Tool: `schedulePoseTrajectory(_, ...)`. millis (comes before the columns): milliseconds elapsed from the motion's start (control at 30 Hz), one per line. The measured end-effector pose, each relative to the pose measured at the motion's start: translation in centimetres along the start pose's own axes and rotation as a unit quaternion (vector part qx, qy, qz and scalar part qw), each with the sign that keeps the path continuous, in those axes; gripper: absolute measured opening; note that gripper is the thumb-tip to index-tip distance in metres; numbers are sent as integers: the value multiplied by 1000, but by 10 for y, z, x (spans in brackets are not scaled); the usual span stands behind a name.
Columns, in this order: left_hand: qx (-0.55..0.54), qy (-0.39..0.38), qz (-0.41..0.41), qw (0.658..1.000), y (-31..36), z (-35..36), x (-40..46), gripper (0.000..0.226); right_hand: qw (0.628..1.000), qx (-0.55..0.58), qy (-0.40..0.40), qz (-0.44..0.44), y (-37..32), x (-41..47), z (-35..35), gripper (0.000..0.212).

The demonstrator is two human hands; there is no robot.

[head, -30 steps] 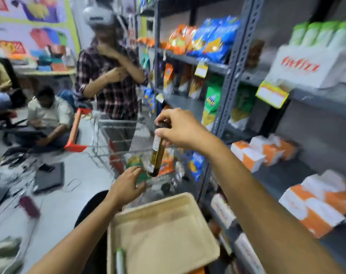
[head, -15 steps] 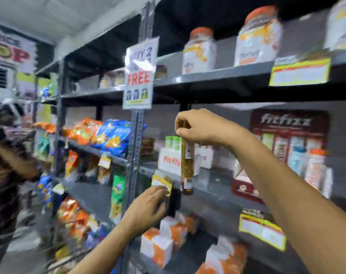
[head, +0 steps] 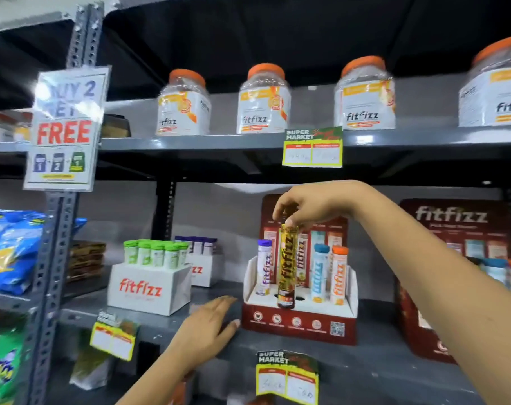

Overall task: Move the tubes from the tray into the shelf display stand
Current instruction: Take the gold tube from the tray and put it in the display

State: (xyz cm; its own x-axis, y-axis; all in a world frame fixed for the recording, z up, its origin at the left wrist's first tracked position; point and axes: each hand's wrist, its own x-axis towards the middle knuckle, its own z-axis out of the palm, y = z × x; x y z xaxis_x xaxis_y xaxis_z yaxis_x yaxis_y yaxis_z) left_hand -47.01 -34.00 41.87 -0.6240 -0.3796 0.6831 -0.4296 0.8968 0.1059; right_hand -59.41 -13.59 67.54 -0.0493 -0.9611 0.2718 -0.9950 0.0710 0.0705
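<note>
1. Head view, arm pose: right forearm enters from the lower right and reaches up and leftward over the display stand (head: pixel 299 323); wrist bent down; left forearm rises from the bottom edge, palm down, left of the stand.
2. Hands: right hand (head: pixel 315 204) pinches the cap end of the gold-brown tube (head: pixel 287 267) with its fingertips (head: pixel 291 221); tube upright, lower end at a hole in the stand's white top, front row; whether it is seated I cannot tell; left hand (head: pixel 207 325) flat and released, fingers spread on the grey shelf (head: pixel 394 363), fingertips just beside the stand's left front corner, grasping nothing.
3. Containers: the stand holds a purple-capped tube (head: pixel 263 266) left of the held tube, a blue-capped tube (head: pixel 319 271) and an orange-capped tube (head: pixel 338 274) right of it; a white box (head: pixel 149 289) left of the stand holds green-capped tubes (head: pixel 156 252); orange-lidded jars (head: pixel 263 100) stand on the shelf above the stand.
</note>
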Motion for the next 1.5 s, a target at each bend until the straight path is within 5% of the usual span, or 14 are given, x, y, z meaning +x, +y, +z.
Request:
schedulePoseTrajectory(333,55,-34,1,998,6,19,10,82,993,-7,27,112,56,19,30,28)
schedulePoseTrajectory(600,62,40,-19,997,13,20,-14,45,993,-11,63,97,63,39,68,38)
schedulePoseTrajectory(1500,60,33,-34,997,18,18,-14,46,989,-40,40,138,61,50,98,49)
